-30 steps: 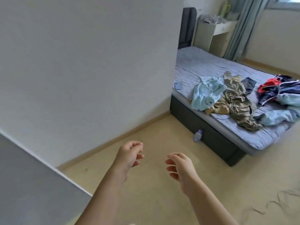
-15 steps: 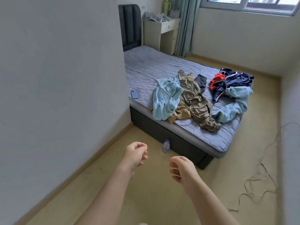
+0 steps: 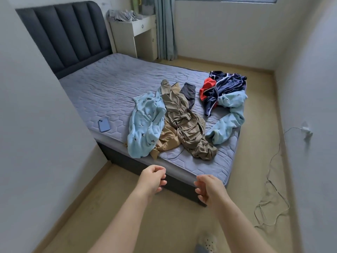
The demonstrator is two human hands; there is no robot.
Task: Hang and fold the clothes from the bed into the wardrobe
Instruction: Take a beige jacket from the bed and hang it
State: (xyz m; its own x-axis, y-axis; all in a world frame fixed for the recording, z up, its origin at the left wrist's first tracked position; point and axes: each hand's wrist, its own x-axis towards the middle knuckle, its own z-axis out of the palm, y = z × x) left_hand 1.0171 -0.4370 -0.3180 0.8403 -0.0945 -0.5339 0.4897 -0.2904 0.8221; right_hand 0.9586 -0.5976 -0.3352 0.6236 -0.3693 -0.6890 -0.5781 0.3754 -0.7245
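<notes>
Clothes all on the bed (image 3: 109, 84), bunched toward its foot end, none in hand. Pale blue fleece (image 3: 145, 125) lies crumpled at the near-left foot corner, its lower edge at the mattress edge. Olive garment (image 3: 186, 125) runs lengthwise just right of it, touching it. A tan piece (image 3: 166, 141) pokes out between and under the two. Small dark grey item (image 3: 188, 91) sits at the olive garment's far end, touching it. Navy-and-red jacket (image 3: 224, 86) is heaped at the bed's right edge, apart from the olive one. A second pale blue fleece (image 3: 229, 115) overlaps the jacket and trails toward the foot corner on the right. Blue phone (image 3: 104, 125) lies flat near the bed's left edge, apart from the clothes. Left hand (image 3: 152, 178) and right hand (image 3: 209, 189) hover off the foot of the bed, apart from each other, fingers loosely curled, holding nothing, touching nothing. Dark padded headboard (image 3: 67, 33) at the bed's far end. White desk (image 3: 131, 31) beside the headboard, grey cloth (image 3: 122, 15) piled on top; curtain (image 3: 166, 28) just past it. Thin cable (image 3: 273, 189) loops on the floor right of the bed, running up to a plug (image 3: 306, 131) on the wall. A clog (image 3: 207, 241) shows at the bottom edge, below the foot of the bed.
</notes>
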